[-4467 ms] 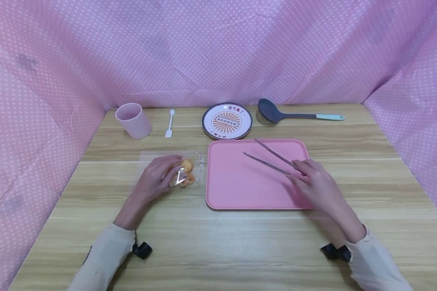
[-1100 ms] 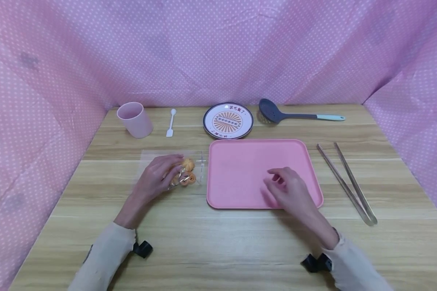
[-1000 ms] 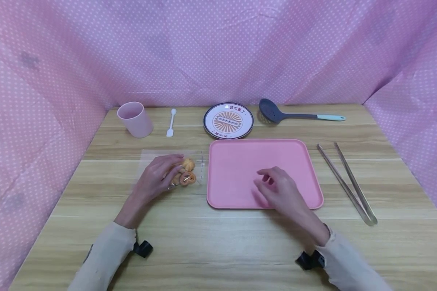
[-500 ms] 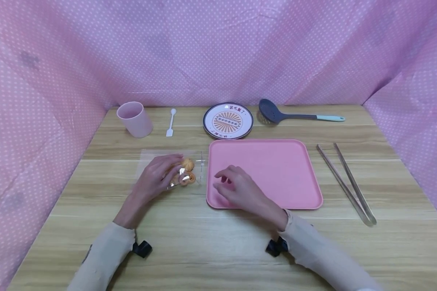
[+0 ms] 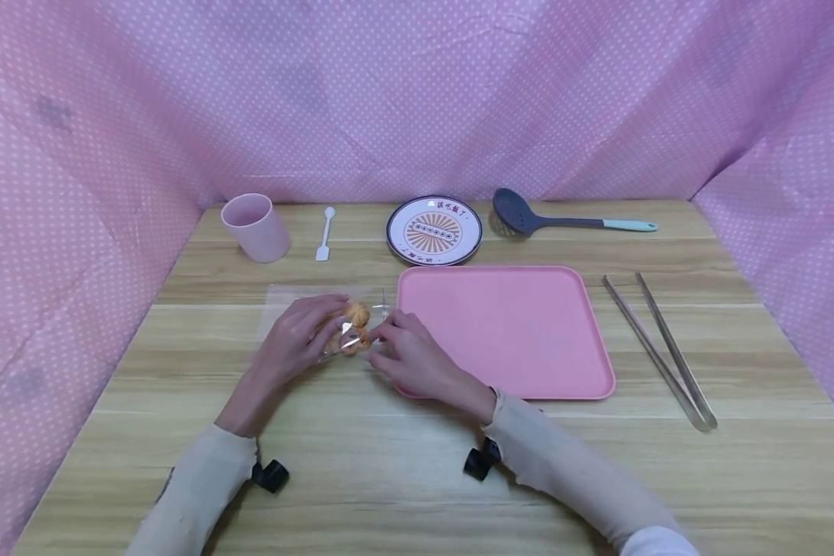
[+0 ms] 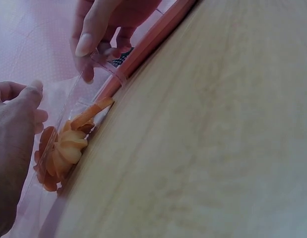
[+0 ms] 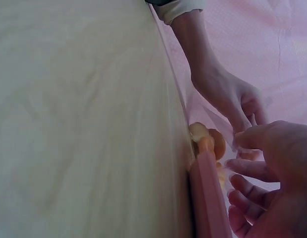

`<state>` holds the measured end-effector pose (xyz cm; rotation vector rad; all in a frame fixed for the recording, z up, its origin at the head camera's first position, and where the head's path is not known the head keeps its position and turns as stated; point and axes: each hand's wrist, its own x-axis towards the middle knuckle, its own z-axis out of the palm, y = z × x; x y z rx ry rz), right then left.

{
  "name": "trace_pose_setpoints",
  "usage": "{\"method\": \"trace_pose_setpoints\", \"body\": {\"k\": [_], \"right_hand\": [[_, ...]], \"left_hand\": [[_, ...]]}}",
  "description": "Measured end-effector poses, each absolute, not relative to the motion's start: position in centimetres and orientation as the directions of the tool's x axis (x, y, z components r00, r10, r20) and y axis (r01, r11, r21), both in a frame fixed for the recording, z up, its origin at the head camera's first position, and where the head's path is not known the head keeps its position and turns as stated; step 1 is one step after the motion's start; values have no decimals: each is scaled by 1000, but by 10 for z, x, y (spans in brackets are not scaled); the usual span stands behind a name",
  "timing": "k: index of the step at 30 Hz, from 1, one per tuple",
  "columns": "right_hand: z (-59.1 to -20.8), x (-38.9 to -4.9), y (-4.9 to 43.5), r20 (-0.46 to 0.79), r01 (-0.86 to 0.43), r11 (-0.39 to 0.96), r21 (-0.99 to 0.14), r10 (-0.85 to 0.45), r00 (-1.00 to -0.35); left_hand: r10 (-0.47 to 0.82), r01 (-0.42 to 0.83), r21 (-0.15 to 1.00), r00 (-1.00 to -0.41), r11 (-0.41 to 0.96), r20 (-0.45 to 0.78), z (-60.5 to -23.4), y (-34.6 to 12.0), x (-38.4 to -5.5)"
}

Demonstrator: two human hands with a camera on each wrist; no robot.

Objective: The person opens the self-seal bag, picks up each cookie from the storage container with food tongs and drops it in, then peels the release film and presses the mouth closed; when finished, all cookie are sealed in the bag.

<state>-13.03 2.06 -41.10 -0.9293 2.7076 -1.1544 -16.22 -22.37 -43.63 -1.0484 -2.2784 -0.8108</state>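
Note:
A clear plastic bag (image 5: pixel 278 297) lies on the table left of the pink tray (image 5: pixel 507 332). Inside it are several golden butter cookies (image 5: pixel 357 314), one flower-shaped and one like a pretzel, also seen in the left wrist view as cookies (image 6: pixel 66 148) behind the film. My left hand (image 5: pixel 299 336) pinches the bag's upper film between thumb and fingers, lifting it off the cookies. My right hand (image 5: pixel 417 355) is at the bag's right-hand mouth, fingers loosely bent and thumb apart, beside the film's edge. Whether its fingertips touch the film is hard to tell.
Metal tongs (image 5: pixel 663 355) lie spread right of the tray. Along the back stand a pink cup (image 5: pixel 257 232), a small white spatula (image 5: pixel 325 234), a patterned plate (image 5: pixel 434 232) touching the tray's far edge, and a dark slotted ladle (image 5: pixel 517 212) with a mint handle end.
The right hand has laid the tongs down right of the tray, then travelled left across the tray to the bag. The left hand has stayed put, holding the film.

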Motion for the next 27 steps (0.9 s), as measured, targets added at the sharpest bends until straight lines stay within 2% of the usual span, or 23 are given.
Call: {"method": "trace_pose_setpoints", "body": {"k": [9, 23, 25, 27], "right_hand": [[-416, -133, 8, 160, -487, 543, -684, -540, -826], [-420, -136, 6, 161, -478, 545, -689, -528, -834], [-420, -135, 7, 166, -480, 540, -692, -528, -833], [-420, -135, 7, 171, -481, 535, -695, -526, -833]], "left_hand": [[495, 776, 324, -606, 541, 623, -433, -223, -160], [514, 791, 289, -582, 540, 631, -431, -223, -167], [521, 779, 299, -601, 551, 607, -428, -222, -169], [515, 743, 333, -652, 581, 556, -421, -221, -171]]}}
